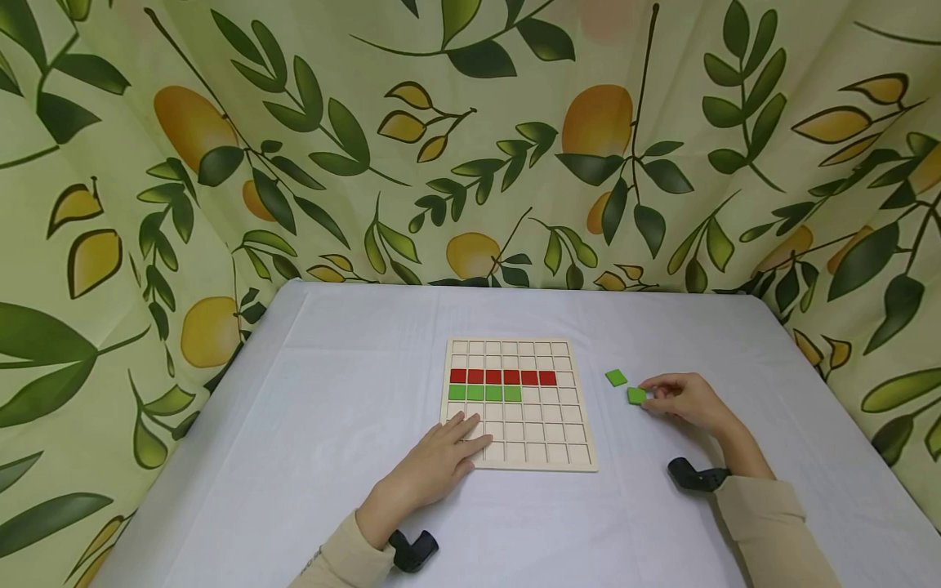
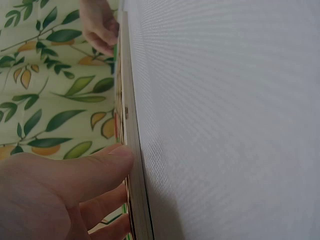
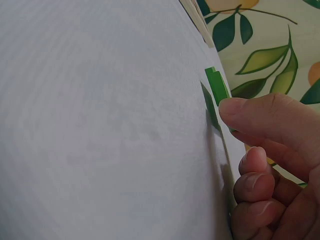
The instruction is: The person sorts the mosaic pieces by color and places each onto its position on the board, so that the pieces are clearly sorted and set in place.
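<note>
A light wooden grid board point(image 1: 544, 433) lies flat on the table. Several red tiles point(image 1: 504, 376) fill most of one row, and several green tiles point(image 1: 485, 393) sit in the row below, from its left end. My left hand point(image 1: 439, 459) rests with spread fingers on the board's near left corner; the left wrist view shows its thumb point(image 2: 107, 162) against the board's edge. To the right of the board, my right hand point(image 1: 691, 400) pinches a green square tile point(image 1: 636, 396) between thumb and fingers. Another green tile point(image 1: 616, 377) lies just beyond it on the cloth.
A white cloth point(image 1: 353, 367) covers the table. Behind and at both sides hangs a curtain point(image 1: 515, 220) printed with leaves and fruit. Each wrist wears a black device, such as the one on the right wrist point(image 1: 694, 475).
</note>
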The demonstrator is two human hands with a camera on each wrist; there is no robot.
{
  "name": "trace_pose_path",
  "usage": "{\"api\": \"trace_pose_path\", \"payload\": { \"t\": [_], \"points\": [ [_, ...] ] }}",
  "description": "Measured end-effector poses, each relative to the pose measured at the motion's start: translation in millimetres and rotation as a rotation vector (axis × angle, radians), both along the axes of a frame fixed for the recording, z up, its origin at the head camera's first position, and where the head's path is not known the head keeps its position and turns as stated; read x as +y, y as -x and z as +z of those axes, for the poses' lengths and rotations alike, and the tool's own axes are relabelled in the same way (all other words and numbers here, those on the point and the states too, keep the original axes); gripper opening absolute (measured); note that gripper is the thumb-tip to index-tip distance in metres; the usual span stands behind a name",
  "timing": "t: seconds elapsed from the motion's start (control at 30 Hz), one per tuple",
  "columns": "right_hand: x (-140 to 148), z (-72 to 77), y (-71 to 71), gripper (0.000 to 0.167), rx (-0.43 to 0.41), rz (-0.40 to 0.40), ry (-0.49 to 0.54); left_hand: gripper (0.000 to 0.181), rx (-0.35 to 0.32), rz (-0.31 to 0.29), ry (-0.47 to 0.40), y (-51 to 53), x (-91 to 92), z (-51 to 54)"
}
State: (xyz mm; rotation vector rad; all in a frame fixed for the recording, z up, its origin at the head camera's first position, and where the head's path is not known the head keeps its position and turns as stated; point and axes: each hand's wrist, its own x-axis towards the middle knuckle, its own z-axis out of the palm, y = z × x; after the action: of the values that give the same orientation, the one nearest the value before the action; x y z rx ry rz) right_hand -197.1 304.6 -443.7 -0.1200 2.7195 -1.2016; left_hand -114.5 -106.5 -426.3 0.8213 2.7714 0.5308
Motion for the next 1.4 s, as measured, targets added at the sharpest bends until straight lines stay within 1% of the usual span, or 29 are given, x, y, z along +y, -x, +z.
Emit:
{"api": "trace_pose_path", "payload": {
  "t": [0.23,0.47,0.8,1.03,1.23,1.4],
  "points": [
    [-4,-0.7,-0.5,0.037,0.016,0.002,-0.011,0.042,0.001,0.002,0.000,1.3,0.1,-1.8],
    [-10,-0.3,-2.1,0.035,0.039,0.012,-0.018,0.042,0.008,0.007,0.019,2.6,0.3,-3.3],
    [-22,2.7,-5.3,0.036,0.042,0.031,0.044,0.042,-0.007,0.007,0.001,0.5,0.6,-0.1],
    [-29,2.7,-3.3,0.035,0.043,0.017,0.026,0.042,-0.004,0.004,-0.003,-0.6,0.2,1.6],
    [-35,3.6,-1.7,0.032,0.036,0.015,0.002,0.041,-0.003,0.007,-0.001,0.1,0.2,0.2],
    [-40,6.8,-1.8,0.031,0.051,0.031,-0.005,0.040,0.006,0.008,0.010,0.9,0.4,-1.6]
  ]
}}
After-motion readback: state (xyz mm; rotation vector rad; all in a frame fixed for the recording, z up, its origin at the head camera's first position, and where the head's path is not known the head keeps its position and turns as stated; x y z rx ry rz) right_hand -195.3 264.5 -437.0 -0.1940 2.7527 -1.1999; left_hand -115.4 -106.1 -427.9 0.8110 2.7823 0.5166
